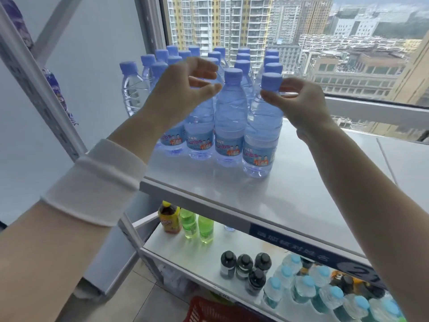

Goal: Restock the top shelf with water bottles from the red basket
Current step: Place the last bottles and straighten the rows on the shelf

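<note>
Rows of clear plastic water bottles with blue caps [133,89] massed upright on the left and middle of the pale grey top shelf [301,194], reaching back to the window. Just right of the leftmost bottles, left hand [181,94] with a white cuff [92,182] on its forearm, raised to cap height over the front row. Grip apart, thumb and curled fingers shaped like an open hook, nothing clamped between them. Further right, one front-row bottle [229,126] standing free, touched by neither hand. Beside it the front-right bottle [262,135], base flat on the shelf at the near right corner of the block, long axis vertical. Touching its neighbour or only just beside it: cannot tell. Grip of the right hand [301,103] pinched on that bottle's neck just under the cap, thumb on the near side, fingers behind, forearm entering from the right. Key relation: bottle body hanging straight below the grip and slightly to its left, in line with the front row. Probably the set-down of this bottle. For release, best straight up and off to the right, clear of the neighbouring caps. Right of the block, bare shelf surface with room for more columns, nearer the right hand than the left. Low in view and well below both hands, red plastic mesh basket [216,310], only part of it showing, contents hidden. For the next fetch, a long reach down past the lower shelf [197,259] of mixed drinks.
</note>
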The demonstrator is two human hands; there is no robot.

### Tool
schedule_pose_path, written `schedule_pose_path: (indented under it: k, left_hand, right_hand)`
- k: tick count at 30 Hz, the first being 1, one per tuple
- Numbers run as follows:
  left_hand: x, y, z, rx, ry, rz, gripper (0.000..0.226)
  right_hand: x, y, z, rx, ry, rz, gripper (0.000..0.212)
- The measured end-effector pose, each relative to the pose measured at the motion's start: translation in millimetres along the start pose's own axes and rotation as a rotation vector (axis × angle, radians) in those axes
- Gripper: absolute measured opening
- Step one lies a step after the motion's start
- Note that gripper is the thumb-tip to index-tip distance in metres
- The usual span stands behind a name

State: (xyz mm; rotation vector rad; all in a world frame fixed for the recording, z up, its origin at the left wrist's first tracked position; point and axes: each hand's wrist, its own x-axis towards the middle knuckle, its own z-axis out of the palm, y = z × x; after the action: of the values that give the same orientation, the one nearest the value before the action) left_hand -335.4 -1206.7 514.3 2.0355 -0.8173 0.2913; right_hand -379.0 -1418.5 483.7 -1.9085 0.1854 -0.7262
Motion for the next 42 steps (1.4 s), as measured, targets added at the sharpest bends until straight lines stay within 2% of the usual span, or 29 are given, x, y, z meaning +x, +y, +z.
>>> schedule_pose_path:
  k: [3,8,13,22,28,37,40,42]
  left_hand:
    - [27.7,-1.9,-12.0,0.109,-0.051,0.155,0.033]
    - [65.5,-22.9,-3.8,0.362,-0.230,0.373,0.047]
    - [82.9,-28.8,7.2,0.372,-0.339,0.502,0.045]
    - [92.4,-33.4,3.1,0.192,-0.303,0.452,0.033]
    - [87.8,-26.9,2.2,0.222,-0.293,0.453,0.036]
    - [72.5,-32.0,1.2,0.275,-0.254,0.459,0.035]
    - [70.2,-39.5,-7.0,0.284,-0.229,0.477,0.040]
    - [75.5,-47.7,-19.6,0.276,-0.219,0.428,0.043]
  right_hand:
    - [-4.5,-0.8,8.1,-0.033,0.044,-0.011,0.033]
    - [-17.6,1.4,23.2,-0.062,0.234,-0.016,0.048]
    - [-43.7,10.2,38.8,-0.110,0.376,0.057,0.060]
    - [-48.8,11.4,41.5,-0.137,0.369,0.112,0.065]
    - [-47.0,11.2,39.8,-0.094,0.329,0.119,0.064]
    - [-50.5,16.0,44.3,-0.193,0.303,0.047,0.064]
    - [-49.7,14.9,43.2,-0.202,0.308,0.065,0.070]
    - [-45.9,9.6,40.8,-0.235,0.351,0.062,0.075]
